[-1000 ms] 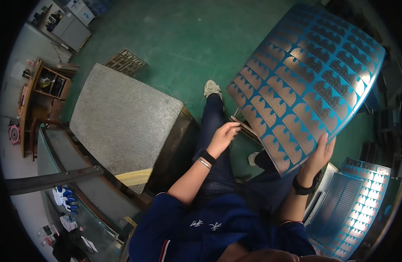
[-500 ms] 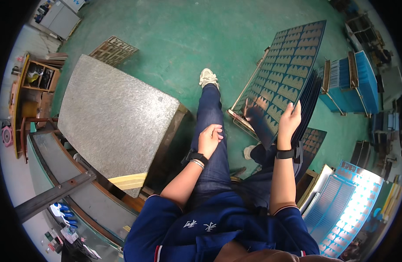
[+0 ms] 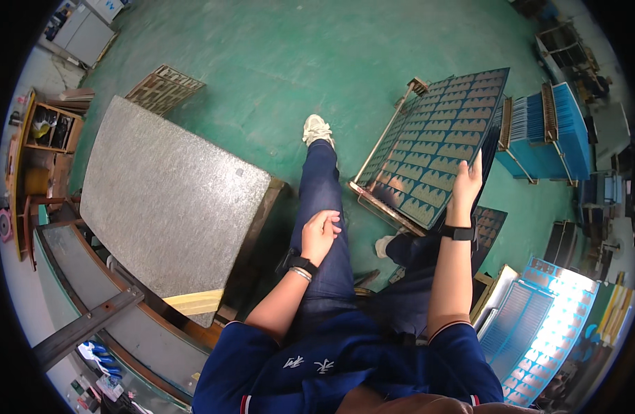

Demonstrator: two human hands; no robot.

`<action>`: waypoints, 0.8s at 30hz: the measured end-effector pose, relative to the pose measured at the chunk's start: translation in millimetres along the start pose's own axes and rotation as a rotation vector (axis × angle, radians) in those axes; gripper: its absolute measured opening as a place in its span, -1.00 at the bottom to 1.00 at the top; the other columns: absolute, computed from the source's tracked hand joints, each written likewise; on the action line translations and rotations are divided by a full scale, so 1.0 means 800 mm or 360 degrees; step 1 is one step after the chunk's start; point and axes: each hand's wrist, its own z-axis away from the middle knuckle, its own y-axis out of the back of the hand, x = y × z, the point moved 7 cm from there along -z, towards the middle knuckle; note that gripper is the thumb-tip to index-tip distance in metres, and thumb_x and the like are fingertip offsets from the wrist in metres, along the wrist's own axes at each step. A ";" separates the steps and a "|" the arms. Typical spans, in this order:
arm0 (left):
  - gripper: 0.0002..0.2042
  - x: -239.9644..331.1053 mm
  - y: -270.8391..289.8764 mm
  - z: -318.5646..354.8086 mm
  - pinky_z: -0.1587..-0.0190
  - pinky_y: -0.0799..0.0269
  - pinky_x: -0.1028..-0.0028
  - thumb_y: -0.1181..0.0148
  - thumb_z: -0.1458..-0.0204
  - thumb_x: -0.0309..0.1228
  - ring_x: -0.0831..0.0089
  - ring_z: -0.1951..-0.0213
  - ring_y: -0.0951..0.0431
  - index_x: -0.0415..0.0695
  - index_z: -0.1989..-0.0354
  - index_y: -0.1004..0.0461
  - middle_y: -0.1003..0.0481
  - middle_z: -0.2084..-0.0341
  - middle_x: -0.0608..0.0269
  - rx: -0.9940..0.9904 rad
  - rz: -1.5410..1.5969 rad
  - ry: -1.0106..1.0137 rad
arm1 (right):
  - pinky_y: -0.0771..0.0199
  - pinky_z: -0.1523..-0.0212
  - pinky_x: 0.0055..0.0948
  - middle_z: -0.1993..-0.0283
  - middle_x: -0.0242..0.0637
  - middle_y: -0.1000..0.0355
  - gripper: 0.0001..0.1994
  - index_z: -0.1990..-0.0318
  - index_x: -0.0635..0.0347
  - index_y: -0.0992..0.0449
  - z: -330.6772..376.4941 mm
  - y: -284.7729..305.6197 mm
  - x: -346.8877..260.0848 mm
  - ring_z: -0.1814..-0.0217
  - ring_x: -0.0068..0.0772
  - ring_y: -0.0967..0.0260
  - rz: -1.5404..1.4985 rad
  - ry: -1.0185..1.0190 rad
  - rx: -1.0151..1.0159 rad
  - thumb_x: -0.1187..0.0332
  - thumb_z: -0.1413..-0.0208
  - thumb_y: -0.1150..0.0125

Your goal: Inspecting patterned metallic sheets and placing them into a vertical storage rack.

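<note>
**Big panel parked on the rack, one hand doing all the work**

While the right hand (image 3: 467,185) rests flat against the lower edge of the big dark rectangular sheet with rows of pale blue cut-out shapes (image 3: 438,152), fingers spread on its face, that sheet leans tilted in the metal floor rack (image 3: 386,148) on the green floor. Left hand (image 3: 320,232) just sits on the thigh, fingers loosely curled, holding nothing. My worry: with only a palm steadying it, the sheet could slide off the rack's edge or tip toward the blue stacked panels (image 3: 541,127) nearby.
</note>
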 end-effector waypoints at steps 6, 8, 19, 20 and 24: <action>-0.80 0.002 0.003 0.001 0.51 -0.45 0.62 0.16 -0.10 -0.62 0.55 0.50 -0.54 -0.24 0.23 -0.44 -0.50 0.37 0.18 0.0018 -0.0033 -0.0006 | -0.17 -0.10 -0.55 -0.18 -0.14 -0.20 -0.47 -0.26 0.27 -0.02 -0.050 -0.020 0.032 -0.13 -0.41 -0.24 -0.0049 -0.0027 -0.0054 0.69 -0.09 0.20; -0.80 0.005 0.000 0.000 0.51 -0.45 0.62 0.16 -0.10 -0.61 0.55 0.50 -0.54 -0.23 0.23 -0.44 -0.50 0.37 0.18 0.0005 -0.0057 -0.0020 | -0.21 -0.07 -0.56 -0.19 -0.12 -0.20 -0.47 -0.26 0.30 -0.02 -0.071 -0.024 0.063 -0.11 -0.39 -0.26 0.0057 -0.0016 -0.0074 0.69 -0.08 0.18; -0.81 -0.011 -0.003 -0.005 0.50 -0.42 0.63 0.16 -0.15 -0.56 0.58 0.50 -0.51 -0.19 0.19 -0.42 -0.50 0.35 0.20 -0.0017 -0.0109 -0.0013 | -0.33 -0.05 -0.43 0.01 0.00 -0.39 -0.62 -0.13 0.22 -0.27 0.008 0.001 0.125 -0.05 -0.23 -0.37 0.0310 -0.0115 -0.0403 0.45 -0.11 0.04; -0.81 -0.009 -0.005 -0.005 0.50 -0.42 0.64 0.16 -0.16 -0.55 0.59 0.49 -0.51 -0.19 0.19 -0.42 -0.49 0.35 0.20 -0.0029 -0.0120 -0.0005 | -0.36 -0.01 -0.45 0.01 -0.05 -0.40 -0.63 -0.12 0.19 -0.28 0.015 0.046 0.128 -0.01 -0.31 -0.39 0.0265 -0.0176 -0.0331 0.47 -0.12 0.06; -0.82 -0.007 -0.009 -0.006 0.50 -0.41 0.64 0.16 -0.16 -0.52 0.59 0.50 -0.50 -0.18 0.19 -0.42 -0.49 0.35 0.21 -0.0080 -0.0177 -0.0023 | -0.38 0.02 -0.43 0.06 -0.07 -0.43 -0.69 -0.05 0.21 -0.35 0.073 0.259 0.122 0.02 -0.31 -0.41 0.0748 -0.0100 0.0296 0.45 -0.14 0.10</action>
